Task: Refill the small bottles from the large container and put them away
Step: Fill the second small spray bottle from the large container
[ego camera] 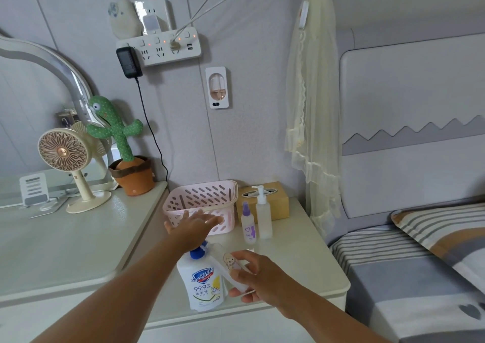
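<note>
Progress, head view: early, I'd judge. The spray bottle [248, 224] and pump bottle [263, 216] stand outside the pink basket [202, 198].
Hands: left hand [195, 224] spread, reaching at the basket. Right hand [259, 279] grips a small sticker bottle [231, 264] beside the Safeguard pouch [202, 282].
Surface: pale bedside worktop [301, 258].
Room: bed [393, 277] right, power strip [162, 48] on the wall.
</note>
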Tool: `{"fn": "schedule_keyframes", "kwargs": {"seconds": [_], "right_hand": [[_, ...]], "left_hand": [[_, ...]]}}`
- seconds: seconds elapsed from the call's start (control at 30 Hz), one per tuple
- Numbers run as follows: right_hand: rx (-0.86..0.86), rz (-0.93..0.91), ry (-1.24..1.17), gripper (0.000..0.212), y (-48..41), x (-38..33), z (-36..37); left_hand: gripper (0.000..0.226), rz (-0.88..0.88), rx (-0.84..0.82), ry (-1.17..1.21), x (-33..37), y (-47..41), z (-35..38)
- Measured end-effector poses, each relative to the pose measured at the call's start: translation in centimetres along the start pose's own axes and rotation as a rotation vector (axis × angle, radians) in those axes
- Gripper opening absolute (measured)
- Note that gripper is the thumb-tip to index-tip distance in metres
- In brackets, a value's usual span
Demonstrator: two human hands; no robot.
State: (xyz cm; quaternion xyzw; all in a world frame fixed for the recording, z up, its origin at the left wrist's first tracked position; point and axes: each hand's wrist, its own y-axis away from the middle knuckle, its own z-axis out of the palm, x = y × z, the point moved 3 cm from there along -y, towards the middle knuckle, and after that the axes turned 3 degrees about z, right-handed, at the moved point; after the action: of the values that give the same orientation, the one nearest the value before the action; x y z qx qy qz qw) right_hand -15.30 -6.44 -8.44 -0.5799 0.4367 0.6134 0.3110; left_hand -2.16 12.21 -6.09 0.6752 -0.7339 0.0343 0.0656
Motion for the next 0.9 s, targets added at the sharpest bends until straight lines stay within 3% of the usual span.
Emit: {"fn": "schedule_keyframes", "kwargs": {"seconds": [0.13, 0.3, 0.47, 0.63, 0.77, 0.9], "right_hand": [[0.006, -0.014, 0.012, 0.025, 0.1, -0.8, -0.2], [0.015, 0.008, -0.005, 0.021, -0.2, -0.2, -0.1], [0.015, 0.028, -0.003, 0.021, -0.5, 0.5, 0.2], [0.012, 0.005, 0.01, 0.022, 0.0, -0.3, 0.1], [0.0, -0.019, 0.014, 0.024, 0.0, -0.6, 0.0], [-0.004, -0.01, 0.001, 0.027, -0.4, 0.4, 0.2]], "left_hand": [[0.047, 0.044, 0.024, -0.119, 0.1, -0.2, -1.0], [0.054, 0.02, 0.023, -0.051, 0.0, -0.2, -0.2], [0.041, 0.041, 0.028, -0.08, -0.5, 0.0, 0.8], [0.045, 0.062, 0.026, -0.103, 0.0, -0.1, -0.5], [0.062, -0.001, 0.009, -0.01, 0.1, -0.1, -1.3], [0.054, 0.029, -0.018, -0.052, 0.0, 0.3, -0.3]]}}
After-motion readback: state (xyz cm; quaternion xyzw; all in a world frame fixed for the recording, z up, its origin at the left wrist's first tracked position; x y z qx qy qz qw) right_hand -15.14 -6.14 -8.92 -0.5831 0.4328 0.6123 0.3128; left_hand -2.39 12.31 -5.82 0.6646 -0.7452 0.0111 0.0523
